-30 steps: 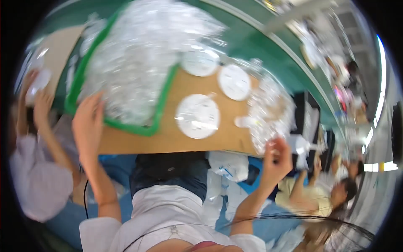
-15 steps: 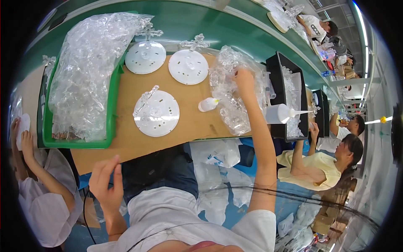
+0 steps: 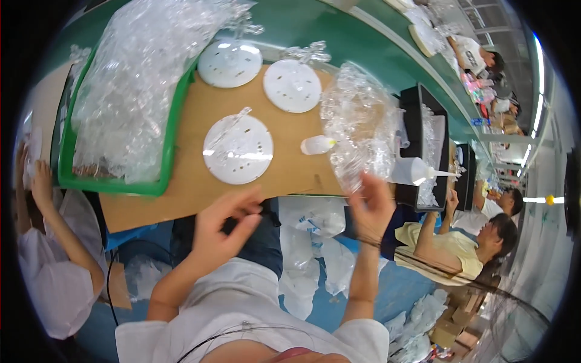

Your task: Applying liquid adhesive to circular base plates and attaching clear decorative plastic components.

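My left hand (image 3: 227, 230) hovers over the near edge of the cardboard sheet (image 3: 187, 163), thumb and fingers apart, holding nothing that shows. Slightly blurred, my right hand (image 3: 370, 209) is curled at the near end of a clear plastic bag (image 3: 357, 121) of transparent pieces; whatever its fingers hold is hidden. A round white disc (image 3: 238, 151) with small slots lies on the cardboard, a clear branched piece (image 3: 230, 130) resting across its upper left. Between disc and bag lies a small white bottle (image 3: 317, 144) with a yellowish tip.
Two more white discs (image 3: 292, 86) with clear branched pieces stand behind. A green crate (image 3: 169, 145) at left holds a large bag of clear parts. At right are a white long-nozzle bottle (image 3: 411, 172) and a black bin (image 3: 413, 115). Co-workers sit on both sides.
My right hand has drawn back from inside the clear bag to its near end. My left hand has moved right and up, its fingers spreading. The view has shifted slightly.
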Available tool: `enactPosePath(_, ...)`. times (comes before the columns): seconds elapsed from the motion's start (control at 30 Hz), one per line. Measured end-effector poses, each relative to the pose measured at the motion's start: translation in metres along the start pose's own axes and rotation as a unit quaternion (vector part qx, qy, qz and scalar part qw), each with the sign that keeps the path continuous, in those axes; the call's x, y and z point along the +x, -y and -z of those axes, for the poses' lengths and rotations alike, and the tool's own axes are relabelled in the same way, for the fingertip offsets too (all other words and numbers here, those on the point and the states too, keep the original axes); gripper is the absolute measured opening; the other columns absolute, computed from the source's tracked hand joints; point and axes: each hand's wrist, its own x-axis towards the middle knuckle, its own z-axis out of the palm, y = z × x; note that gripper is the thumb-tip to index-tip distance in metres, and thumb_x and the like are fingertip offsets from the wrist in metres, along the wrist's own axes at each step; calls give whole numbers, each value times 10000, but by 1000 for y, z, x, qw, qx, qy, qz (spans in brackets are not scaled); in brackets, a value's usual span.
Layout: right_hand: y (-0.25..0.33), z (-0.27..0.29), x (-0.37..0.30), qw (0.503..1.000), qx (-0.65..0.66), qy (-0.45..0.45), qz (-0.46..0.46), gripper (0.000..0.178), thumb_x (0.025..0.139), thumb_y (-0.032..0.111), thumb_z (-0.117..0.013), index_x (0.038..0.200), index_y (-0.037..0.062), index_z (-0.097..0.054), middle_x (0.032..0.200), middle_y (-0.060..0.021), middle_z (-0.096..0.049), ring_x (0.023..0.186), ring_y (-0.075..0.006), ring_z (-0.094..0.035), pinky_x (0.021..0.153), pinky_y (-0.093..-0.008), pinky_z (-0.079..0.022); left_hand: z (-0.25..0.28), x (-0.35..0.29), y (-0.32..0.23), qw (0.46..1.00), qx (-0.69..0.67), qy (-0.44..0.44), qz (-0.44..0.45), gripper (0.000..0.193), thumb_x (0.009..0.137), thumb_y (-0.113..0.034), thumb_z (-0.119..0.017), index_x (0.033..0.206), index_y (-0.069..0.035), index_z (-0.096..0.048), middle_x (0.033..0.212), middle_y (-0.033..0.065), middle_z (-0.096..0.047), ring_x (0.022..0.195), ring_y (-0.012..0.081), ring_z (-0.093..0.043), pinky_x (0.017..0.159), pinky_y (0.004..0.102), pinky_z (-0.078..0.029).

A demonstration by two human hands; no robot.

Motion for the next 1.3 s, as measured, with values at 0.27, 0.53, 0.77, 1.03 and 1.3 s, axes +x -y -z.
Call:
enactPosePath(0.27,29,-82,-37,976,-32,162,145,453,653,6,-787,1063,-3,-594,958,-75,-659,759,-165,-644,655,-252,-517,-2,5,31,960,-196,88,182,477,992,-172,-416,1441,-52,-305,961,68,-597,644,67,-511,584,172,-429)
enactPosePath(0.53,10,-124,1,992,26,98,-77,188,748,43,-737,885,-33,-633,782,-42,-633,680,-93,-612,610,-223,-490,18,1,48,978,193,-72,34,375,920,-121,-535,1284,-39,-499,830,111,-595,621,243,-561,575,323,-460)
enactPosePath(0.77,3,-152,-1,995,3,28,-100,224,769,126,-745,794,-6,-566,690,-71,-602,614,-127,-592,605,-249,-480,16,-8,66,908,371,-163,-105,250,769,16,-652,1013,-32,-664,854,89,-582,753,258,-558,653,347,-462)
enactPosePath(1.03,-4,-153,1,994,-6,52,-100,246,777,118,-747,794,10,-527,676,-9,-563,612,-62,-529,552,-201,-422,18,8,76,887,415,-143,-145,408,767,-24,-663,1167,-88,-620,862,79,-538,774,249,-522,675,355,-454)
enactPosePath(1.3,-22,-119,-14,990,-9,-124,-67,324,717,89,-790,953,25,-577,825,-18,-578,648,-65,-519,533,-196,-400,17,5,82,849,505,-93,-128,568,780,-117,-672,1327,-172,-529,834,55,-446,765,228,-457,688,349,-427)
